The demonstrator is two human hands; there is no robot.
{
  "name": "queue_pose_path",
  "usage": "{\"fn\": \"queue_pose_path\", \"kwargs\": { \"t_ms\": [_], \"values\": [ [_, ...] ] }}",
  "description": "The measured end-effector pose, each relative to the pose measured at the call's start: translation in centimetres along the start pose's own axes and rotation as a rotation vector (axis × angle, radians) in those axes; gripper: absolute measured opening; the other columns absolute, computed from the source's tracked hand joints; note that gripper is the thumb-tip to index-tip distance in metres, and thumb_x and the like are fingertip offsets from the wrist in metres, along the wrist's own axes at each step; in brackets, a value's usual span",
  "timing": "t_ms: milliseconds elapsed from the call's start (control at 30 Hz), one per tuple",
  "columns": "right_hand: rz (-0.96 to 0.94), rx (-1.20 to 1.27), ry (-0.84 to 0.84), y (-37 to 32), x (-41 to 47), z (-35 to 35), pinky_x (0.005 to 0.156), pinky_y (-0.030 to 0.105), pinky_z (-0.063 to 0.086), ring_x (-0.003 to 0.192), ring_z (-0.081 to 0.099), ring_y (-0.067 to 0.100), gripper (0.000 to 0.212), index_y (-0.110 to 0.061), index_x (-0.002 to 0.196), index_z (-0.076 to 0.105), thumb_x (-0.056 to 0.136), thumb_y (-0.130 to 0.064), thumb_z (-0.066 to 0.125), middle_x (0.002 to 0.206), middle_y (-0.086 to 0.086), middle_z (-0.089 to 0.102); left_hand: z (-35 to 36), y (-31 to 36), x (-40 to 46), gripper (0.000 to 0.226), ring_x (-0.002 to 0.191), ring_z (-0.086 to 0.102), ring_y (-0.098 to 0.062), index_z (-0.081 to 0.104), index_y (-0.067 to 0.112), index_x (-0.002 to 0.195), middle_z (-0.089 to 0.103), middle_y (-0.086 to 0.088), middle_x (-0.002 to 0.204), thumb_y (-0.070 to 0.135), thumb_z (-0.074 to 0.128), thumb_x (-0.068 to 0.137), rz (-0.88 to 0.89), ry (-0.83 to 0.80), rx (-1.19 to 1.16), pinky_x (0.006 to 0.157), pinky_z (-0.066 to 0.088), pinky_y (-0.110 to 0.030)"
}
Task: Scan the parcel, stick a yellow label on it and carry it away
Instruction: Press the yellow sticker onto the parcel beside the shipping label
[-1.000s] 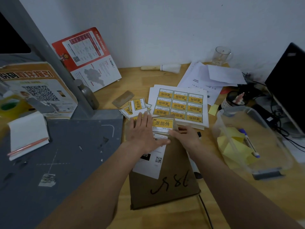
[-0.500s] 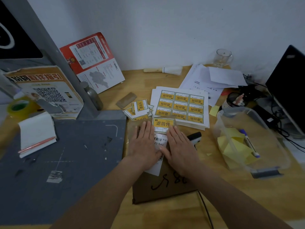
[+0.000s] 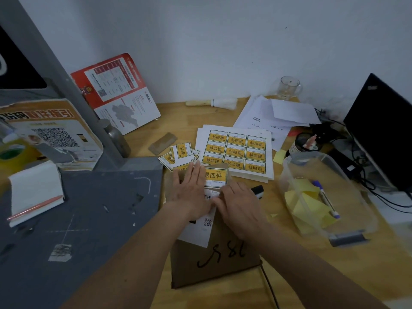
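Both hands, left [image 3: 191,192] and right [image 3: 239,205], press flat, fingers spread, on the parcel [image 3: 214,259] beside its yellow label [image 3: 215,176].

Flat brown cardboard parcel [image 3: 214,262] on wooden desk, yellow label [image 3: 215,176] stuck at its far end

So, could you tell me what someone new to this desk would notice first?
Probably the two hands pressed flat on the brown parcel at the centre front, the left hand and the right hand beside the yellow label stuck at its far end. Just behind lies a sheet of matching yellow labels, and at the right a clear plastic box holds yellow notes and a pen.
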State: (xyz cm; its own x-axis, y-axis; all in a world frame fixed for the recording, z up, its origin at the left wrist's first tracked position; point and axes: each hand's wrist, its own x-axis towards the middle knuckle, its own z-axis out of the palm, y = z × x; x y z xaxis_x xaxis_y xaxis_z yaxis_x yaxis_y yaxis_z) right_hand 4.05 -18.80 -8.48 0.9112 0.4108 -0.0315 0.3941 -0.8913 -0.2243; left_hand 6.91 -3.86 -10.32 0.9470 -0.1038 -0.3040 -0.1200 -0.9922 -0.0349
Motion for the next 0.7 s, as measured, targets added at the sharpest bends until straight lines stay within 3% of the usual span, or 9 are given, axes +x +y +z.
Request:
{"fn": "queue_pose_path", "kwargs": {
  "t_ms": [67,100,167,433,567,700],
  "values": [
    [-0.060,0.042,-0.090,-0.2,0.9,0.1,0.120,0.035,0.008,0.144,0.022,0.022,0.085,-0.012,0.146,0.031,0.086,-0.066,0.006,0.155,0.008,0.030,0.2,-0.1,-0.1,0.091,0.144,-0.025,-0.022,-0.022,0.010,0.147,-0.025,-0.006,0.158,0.064,0.020,0.087,0.009,0.003,0.016,0.114,-0.011,-0.057],
    [-0.079,0.070,-0.145,-0.3,1.3,0.3,0.118,0.032,-0.004,0.149,0.003,0.018,0.092,-0.013,0.151,0.015,0.080,-0.069,-0.003,0.161,0.007,0.010,0.3,-0.2,-0.1,0.089,0.144,-0.026,-0.023,-0.022,0.011,0.147,-0.025,-0.006,0.158,0.062,0.020,0.088,0.018,0.012,0.014,0.114,-0.011,-0.058],
    [-0.081,0.101,-0.197,-0.3,2.0,1.1,0.116,0.030,-0.013,0.146,-0.014,0.013,0.097,-0.013,0.152,-0.001,0.074,-0.070,-0.010,0.162,0.006,-0.008,0.4,-0.4,-0.3,0.086,0.144,-0.026,-0.023,-0.021,0.013,0.148,-0.025,-0.004,0.158,0.060,0.020,0.088,0.041,0.031,-0.008,0.115,-0.010,-0.059],
    [-0.070,-0.006,-0.168,0.7,3.4,1.9,0.115,0.033,-0.014,0.146,-0.018,0.021,0.099,-0.009,0.151,-0.007,0.073,-0.072,-0.011,0.160,0.011,-0.014,0.4,-0.8,-2.1,0.073,0.146,-0.019,-0.023,-0.013,0.019,0.149,-0.016,0.000,0.160,0.056,0.011,0.091,0.096,0.065,-0.014,0.113,-0.009,-0.063],
    [-0.106,0.011,-0.168,1.5,2.2,2.2,0.114,0.034,-0.013,0.145,-0.021,0.019,0.084,-0.023,0.152,-0.002,0.081,-0.069,-0.003,0.160,0.006,-0.015,0.6,-0.1,-3.1,0.075,0.147,-0.018,-0.025,-0.015,0.016,0.149,-0.017,-0.003,0.160,0.058,0.010,0.091,0.023,0.060,0.021,0.111,-0.014,-0.061],
    [-0.141,0.007,-0.190,2.3,0.2,1.6,0.111,0.033,-0.010,0.145,-0.020,0.015,0.074,-0.033,0.151,0.002,0.085,-0.068,0.005,0.161,-0.001,-0.013,0.5,0.6,-3.8,0.074,0.147,-0.014,-0.031,-0.013,0.019,0.150,-0.015,-0.003,0.161,0.060,0.008,0.092,-0.028,0.043,0.020,0.114,-0.009,-0.061]
  ]
}}
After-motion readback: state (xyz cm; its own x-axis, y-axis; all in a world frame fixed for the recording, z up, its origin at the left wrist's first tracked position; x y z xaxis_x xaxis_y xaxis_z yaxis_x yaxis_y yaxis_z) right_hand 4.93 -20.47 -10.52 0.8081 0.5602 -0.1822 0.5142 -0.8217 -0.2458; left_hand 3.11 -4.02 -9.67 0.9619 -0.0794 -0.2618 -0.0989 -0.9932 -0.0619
